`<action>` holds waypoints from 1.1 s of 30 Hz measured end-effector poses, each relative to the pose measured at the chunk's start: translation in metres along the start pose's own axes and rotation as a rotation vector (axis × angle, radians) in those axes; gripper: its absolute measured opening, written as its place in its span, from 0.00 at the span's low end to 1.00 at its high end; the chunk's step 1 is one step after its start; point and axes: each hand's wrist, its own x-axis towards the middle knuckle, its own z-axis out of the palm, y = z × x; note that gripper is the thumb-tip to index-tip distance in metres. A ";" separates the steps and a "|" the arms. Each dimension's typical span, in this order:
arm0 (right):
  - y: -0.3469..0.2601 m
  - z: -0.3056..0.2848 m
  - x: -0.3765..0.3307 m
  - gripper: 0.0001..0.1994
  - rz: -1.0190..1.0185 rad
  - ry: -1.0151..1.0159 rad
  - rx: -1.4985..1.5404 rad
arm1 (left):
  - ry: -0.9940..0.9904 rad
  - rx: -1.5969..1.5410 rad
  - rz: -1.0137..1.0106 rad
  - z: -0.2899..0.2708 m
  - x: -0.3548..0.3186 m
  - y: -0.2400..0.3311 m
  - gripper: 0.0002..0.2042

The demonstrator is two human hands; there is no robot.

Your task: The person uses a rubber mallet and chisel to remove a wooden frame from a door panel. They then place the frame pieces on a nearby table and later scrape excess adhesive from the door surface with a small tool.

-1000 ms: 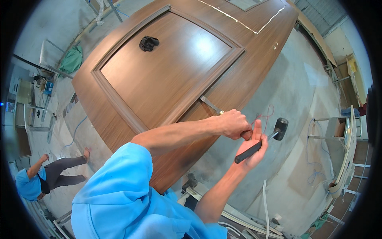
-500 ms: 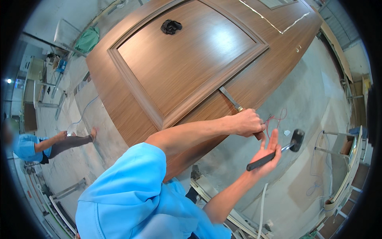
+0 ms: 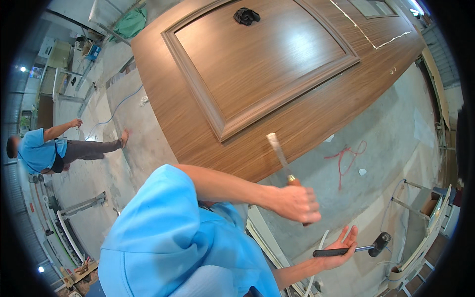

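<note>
My left hand [image 3: 299, 204] is closed round the wooden handle of a chisel [image 3: 279, 153]. The flat metal blade points up and away over the near edge of the brown wood-grain door [image 3: 193, 143]; whether it touches the surface I cannot tell. Lower right, my right hand [image 3: 343, 246] holds a black-headed mallet [image 3: 380, 244] by its dark grip, which lies across the palm, some fingers stretched out. Both hands are past the door's near edge, over the floor. On the door, a raised moulding frame [image 3: 292, 101] surrounds a panel.
A crumpled black item [image 3: 246, 16] lies on the panel. Farther right, a whitish bead line [image 3: 357, 28] runs by a small pane [image 3: 373, 8]. Red string [image 3: 350, 157] is on the floor. A co-worker [image 3: 44, 148] in blue stands left; a metal-legged stand [image 3: 415, 203] is right.
The chisel blade has come away from the moulding's outer edge, back toward me. Both hands have moved lower in view, and the door appears shifted right as my view turned.
</note>
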 end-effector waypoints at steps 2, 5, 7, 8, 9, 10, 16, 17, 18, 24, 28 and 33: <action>0.000 -0.004 -0.007 0.17 -0.002 0.001 -0.007 | 0.006 0.042 -0.078 -0.017 -0.010 -0.008 0.13; 0.006 0.010 -0.021 0.18 0.040 -0.077 -0.003 | -0.022 0.069 -0.170 -0.033 -0.024 -0.017 0.12; 0.009 0.026 -0.034 0.19 0.058 -0.121 -0.001 | -0.054 0.088 -0.200 -0.035 -0.034 -0.022 0.12; 0.009 0.034 -0.041 0.19 0.064 -0.136 -0.008 | -0.058 0.115 -0.211 -0.034 -0.038 -0.021 0.13; 0.010 0.041 -0.049 0.15 0.079 -0.097 0.014 | -0.062 0.141 -0.218 -0.032 -0.042 -0.021 0.13; 0.009 0.045 -0.058 0.15 0.126 -0.089 0.011 | -0.078 0.166 -0.227 -0.030 -0.045 -0.020 0.13; 0.006 0.039 -0.117 0.09 0.383 -0.012 -0.103 | -0.076 0.076 -0.363 -0.019 -0.048 -0.014 0.17; 0.008 0.038 -0.127 0.07 0.374 -0.017 -0.092 | -0.065 0.094 -0.364 -0.019 -0.049 -0.014 0.17; 0.007 0.036 -0.135 0.07 0.369 -0.032 -0.073 | -0.047 0.094 -0.348 -0.021 -0.050 -0.015 0.17; 0.009 0.031 -0.174 0.11 0.359 0.069 -0.025 | -0.080 0.059 -0.260 -0.031 -0.071 -0.008 0.18; -0.002 0.014 -0.190 0.15 0.270 0.178 0.019 | -0.115 0.028 -0.222 -0.030 -0.080 -0.005 0.17; 0.008 0.038 -0.213 0.18 0.166 0.415 -0.074 | -0.049 0.062 -0.289 -0.021 -0.071 -0.011 0.17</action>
